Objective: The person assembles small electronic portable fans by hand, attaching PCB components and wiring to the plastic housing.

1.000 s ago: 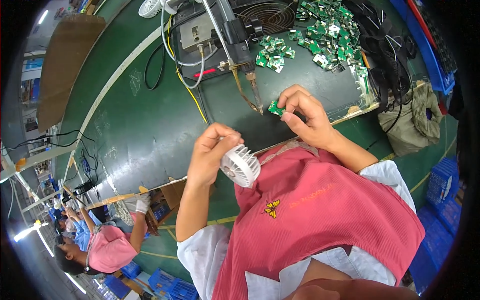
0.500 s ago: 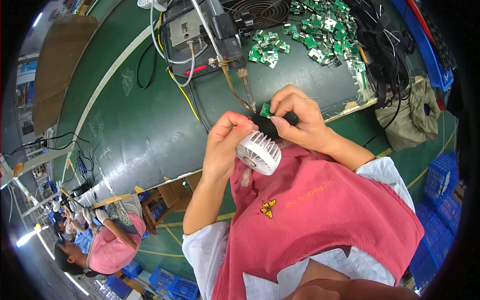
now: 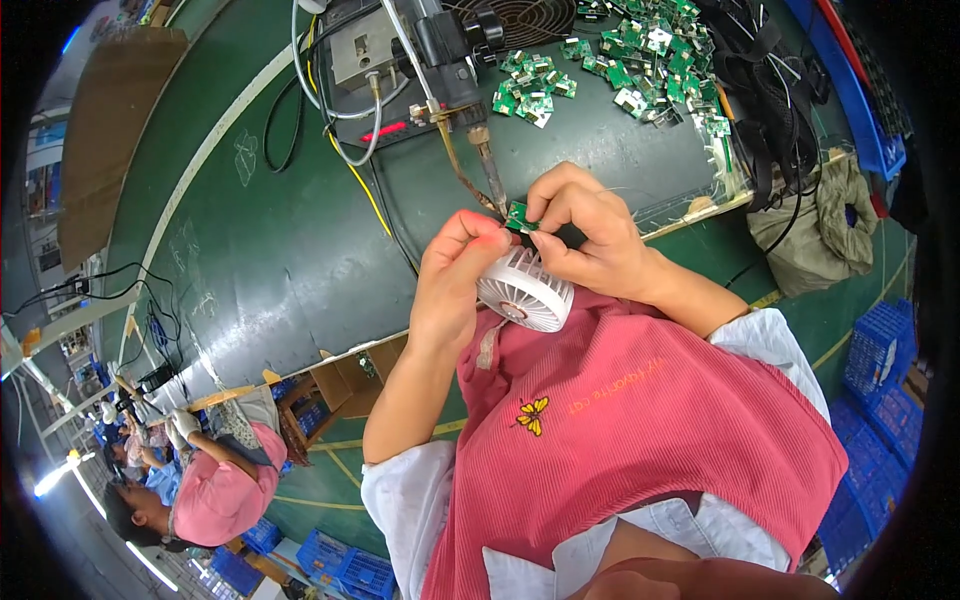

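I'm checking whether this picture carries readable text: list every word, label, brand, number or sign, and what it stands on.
Pink-red apron: lettering beside a yellow butterfly emblem; legible, but its wording isn't copied here.
Black box: a red-lit strip, too small and blurred to read.
Green circuit board in the right hand: any markings too small to read.
White fan: no lettering discernible.

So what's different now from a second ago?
Your left hand moved forward and right, and the white fan shifted along with it. Your right hand brought the green circuit board closer to the soldering iron. It kept its grip, and the board pile stayed put.
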`<state>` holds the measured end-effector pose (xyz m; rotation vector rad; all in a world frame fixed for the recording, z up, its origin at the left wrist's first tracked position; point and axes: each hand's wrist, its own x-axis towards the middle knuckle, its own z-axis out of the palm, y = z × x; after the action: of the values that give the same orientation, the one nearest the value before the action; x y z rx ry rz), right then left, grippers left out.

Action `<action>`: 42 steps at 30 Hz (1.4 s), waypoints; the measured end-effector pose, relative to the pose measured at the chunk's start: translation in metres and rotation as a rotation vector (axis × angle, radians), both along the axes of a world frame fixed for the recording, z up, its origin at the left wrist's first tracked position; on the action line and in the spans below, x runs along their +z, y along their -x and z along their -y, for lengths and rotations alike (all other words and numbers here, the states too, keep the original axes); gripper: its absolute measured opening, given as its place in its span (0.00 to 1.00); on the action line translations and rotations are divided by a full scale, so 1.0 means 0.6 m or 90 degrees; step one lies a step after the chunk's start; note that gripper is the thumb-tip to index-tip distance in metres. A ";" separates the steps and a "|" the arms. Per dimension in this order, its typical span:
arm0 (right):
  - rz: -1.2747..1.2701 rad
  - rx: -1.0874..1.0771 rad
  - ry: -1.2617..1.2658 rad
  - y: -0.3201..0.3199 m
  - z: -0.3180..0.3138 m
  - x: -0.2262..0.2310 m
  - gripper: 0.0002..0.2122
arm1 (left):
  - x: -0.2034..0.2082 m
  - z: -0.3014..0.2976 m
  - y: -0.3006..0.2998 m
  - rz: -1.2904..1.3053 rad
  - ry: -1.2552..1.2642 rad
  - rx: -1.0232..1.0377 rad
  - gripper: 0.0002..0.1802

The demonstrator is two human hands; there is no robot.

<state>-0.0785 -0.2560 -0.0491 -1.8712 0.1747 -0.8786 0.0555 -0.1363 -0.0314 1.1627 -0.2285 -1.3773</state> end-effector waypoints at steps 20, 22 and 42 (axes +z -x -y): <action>0.024 -0.025 0.003 -0.001 -0.002 0.005 0.08 | 0.004 -0.007 -0.001 0.027 0.001 0.013 0.03; 0.027 -0.024 0.001 0.000 -0.001 0.004 0.08 | 0.004 -0.007 -0.001 0.030 0.005 0.009 0.03; 0.025 -0.005 0.012 -0.003 -0.001 0.005 0.08 | 0.020 0.012 -0.001 0.033 -0.012 -0.004 0.03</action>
<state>-0.0765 -0.2553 -0.0461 -1.8701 0.1506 -0.9256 0.0560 -0.1437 -0.0193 1.2156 -0.2572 -1.3582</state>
